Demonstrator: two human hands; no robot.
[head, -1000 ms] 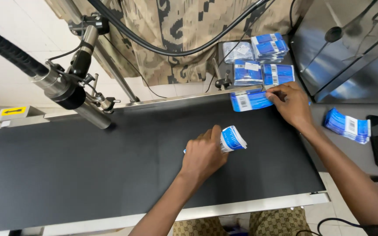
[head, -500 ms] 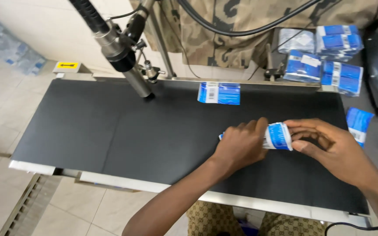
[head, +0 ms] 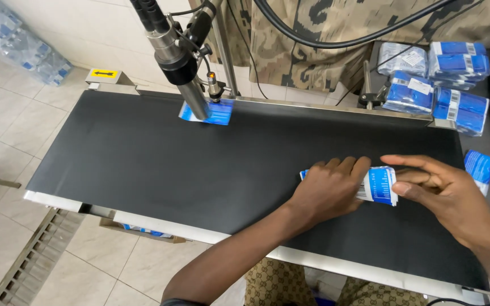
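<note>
My left hand (head: 327, 190) and right hand (head: 446, 195) both grip one stack of flat blue-and-white packets (head: 378, 185) at centre right on the black conveyor belt (head: 143, 158); one single blue packet (head: 214, 111) lies upper centre.

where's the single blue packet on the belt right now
In the head view the blue packet lies at the far edge of the black belt, directly under the printer nozzle, left of both hands.

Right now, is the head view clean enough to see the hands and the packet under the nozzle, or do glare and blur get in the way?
Head view: even light, no harsh glare on the black belt; left hand, right hand and stack of packets sharp; packet half hidden by printer nozzle; slight wide-angle bending at the edges.
</note>
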